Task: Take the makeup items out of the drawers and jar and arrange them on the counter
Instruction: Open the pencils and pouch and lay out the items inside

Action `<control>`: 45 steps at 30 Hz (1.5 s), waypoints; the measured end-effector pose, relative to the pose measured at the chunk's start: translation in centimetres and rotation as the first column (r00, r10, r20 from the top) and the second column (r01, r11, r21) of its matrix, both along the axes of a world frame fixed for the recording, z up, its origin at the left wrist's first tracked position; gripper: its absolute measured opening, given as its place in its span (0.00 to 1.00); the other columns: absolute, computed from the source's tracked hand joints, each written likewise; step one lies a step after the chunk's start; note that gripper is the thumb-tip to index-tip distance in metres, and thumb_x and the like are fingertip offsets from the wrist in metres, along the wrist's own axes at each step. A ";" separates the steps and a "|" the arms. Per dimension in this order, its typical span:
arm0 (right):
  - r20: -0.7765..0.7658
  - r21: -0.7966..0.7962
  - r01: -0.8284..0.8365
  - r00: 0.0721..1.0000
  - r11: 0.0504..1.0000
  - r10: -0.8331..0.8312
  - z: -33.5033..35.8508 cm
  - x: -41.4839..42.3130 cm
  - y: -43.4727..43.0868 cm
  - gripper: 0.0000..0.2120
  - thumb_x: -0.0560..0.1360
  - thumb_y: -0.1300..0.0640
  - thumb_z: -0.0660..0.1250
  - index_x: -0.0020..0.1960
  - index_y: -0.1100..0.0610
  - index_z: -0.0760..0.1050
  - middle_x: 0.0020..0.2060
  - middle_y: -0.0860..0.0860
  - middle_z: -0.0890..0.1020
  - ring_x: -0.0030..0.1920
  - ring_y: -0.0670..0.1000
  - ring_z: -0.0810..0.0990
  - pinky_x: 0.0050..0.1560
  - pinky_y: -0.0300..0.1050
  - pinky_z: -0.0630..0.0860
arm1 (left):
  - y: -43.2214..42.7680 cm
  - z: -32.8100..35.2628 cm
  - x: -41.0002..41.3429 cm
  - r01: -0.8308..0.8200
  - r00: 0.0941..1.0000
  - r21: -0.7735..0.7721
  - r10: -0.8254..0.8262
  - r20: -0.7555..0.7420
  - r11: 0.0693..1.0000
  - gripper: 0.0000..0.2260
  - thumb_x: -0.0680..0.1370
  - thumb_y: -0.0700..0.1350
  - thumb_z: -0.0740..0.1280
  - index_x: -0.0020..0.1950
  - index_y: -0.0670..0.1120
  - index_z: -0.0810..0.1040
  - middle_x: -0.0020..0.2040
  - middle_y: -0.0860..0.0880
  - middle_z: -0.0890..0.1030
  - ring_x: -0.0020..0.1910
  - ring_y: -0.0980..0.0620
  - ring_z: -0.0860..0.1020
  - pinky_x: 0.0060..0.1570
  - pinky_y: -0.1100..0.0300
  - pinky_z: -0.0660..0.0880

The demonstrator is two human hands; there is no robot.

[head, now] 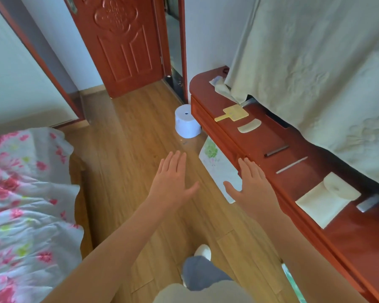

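Observation:
A red-brown wooden counter (260, 138) runs along the right. On it lie a yellow flat paddle-shaped item (233, 113), a pale curved comb-like piece (249, 126), a dark thin stick (276, 151), a thin pale stick (291, 165) and a white sponge on a white pad (325, 199). My left hand (173, 178) hovers flat over the floor, fingers apart, holding nothing. My right hand (252, 184) is spread flat at the counter's front edge, also holding nothing. No drawer front or jar shows clearly.
A pale embroidered cloth (315, 62) hangs over the back of the counter. A white round stool (186, 124) stands on the wooden floor by the counter's far end. A floral-covered bed (20, 204) fills the left. A floral cloth (217, 165) hangs below the counter. A red door (123, 44) is ahead.

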State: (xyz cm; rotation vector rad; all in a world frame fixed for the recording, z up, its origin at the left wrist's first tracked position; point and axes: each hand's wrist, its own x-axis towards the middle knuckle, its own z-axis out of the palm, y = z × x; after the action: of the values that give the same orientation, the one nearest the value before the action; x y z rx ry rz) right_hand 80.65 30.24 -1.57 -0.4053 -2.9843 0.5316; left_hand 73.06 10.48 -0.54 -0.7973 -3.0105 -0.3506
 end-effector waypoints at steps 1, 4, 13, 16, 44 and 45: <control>0.002 -0.002 0.020 1.000 1.000 -0.020 0.1 -1.1 0.5 0.37 0.75 0.38 0.57 0.76 0.57 0.52 0.76 0.53 0.57 0.75 0.53 0.53 0.73 0.47 0.52 | 0.5 0.2 -1.5 0.014 1.000 0.001 -0.014 -0.002 1.000 0.37 0.77 0.62 0.56 0.77 0.43 0.47 0.77 0.45 0.51 0.76 0.47 0.46 0.74 0.53 0.42; 0.027 -0.003 0.087 0.996 0.996 -0.087 0.7 -4.0 2.3 0.37 0.75 0.37 0.55 0.76 0.56 0.51 0.76 0.52 0.55 0.76 0.53 0.52 0.73 0.48 0.52 | 2.7 1.1 -5.5 0.093 0.996 0.022 -0.093 -0.010 0.995 0.36 0.77 0.61 0.56 0.76 0.43 0.48 0.77 0.45 0.52 0.76 0.48 0.47 0.74 0.53 0.43; 0.064 -0.050 0.319 0.947 0.946 -0.316 2.0 -7.8 7.1 0.36 0.75 0.39 0.57 0.75 0.56 0.52 0.75 0.54 0.58 0.75 0.55 0.54 0.73 0.53 0.57 | 12.0 1.3 -13.6 0.339 0.941 0.000 -0.339 -0.008 0.941 0.35 0.76 0.63 0.53 0.76 0.43 0.53 0.77 0.44 0.56 0.76 0.46 0.51 0.72 0.55 0.46; 0.055 -0.062 0.421 0.907 0.905 -0.418 1.7 -8.1 8.2 0.36 0.74 0.40 0.60 0.75 0.57 0.54 0.74 0.54 0.60 0.75 0.54 0.55 0.73 0.52 0.58 | 14.8 0.8 -14.8 0.444 0.896 -0.008 -0.444 0.002 0.896 0.36 0.73 0.62 0.52 0.73 0.38 0.62 0.72 0.40 0.65 0.73 0.41 0.62 0.70 0.49 0.58; 0.149 -0.158 0.925 0.367 0.344 -0.918 -8.1 -15.9 12.9 0.28 0.77 0.48 0.60 0.73 0.56 0.58 0.68 0.53 0.69 0.68 0.53 0.66 0.61 0.46 0.71 | 32.4 -11.0 -23.3 0.950 0.306 0.021 -0.941 0.145 0.312 0.27 0.78 0.52 0.60 0.72 0.38 0.63 0.71 0.39 0.68 0.71 0.41 0.65 0.68 0.49 0.63; 0.141 -0.163 0.925 0.366 0.343 -0.920 -8.9 -16.0 13.3 0.27 0.77 0.50 0.61 0.73 0.56 0.60 0.67 0.53 0.70 0.66 0.53 0.67 0.59 0.45 0.72 | 32.8 -11.7 -23.3 0.946 0.312 0.046 -0.940 0.136 0.321 0.25 0.77 0.51 0.62 0.70 0.37 0.66 0.69 0.39 0.70 0.70 0.40 0.67 0.67 0.47 0.65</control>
State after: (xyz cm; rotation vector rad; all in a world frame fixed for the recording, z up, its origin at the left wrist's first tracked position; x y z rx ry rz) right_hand 64.63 43.55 -10.49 -1.9553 -2.0806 0.6552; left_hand 49.76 43.27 -12.23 -2.6073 -2.1757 -0.3099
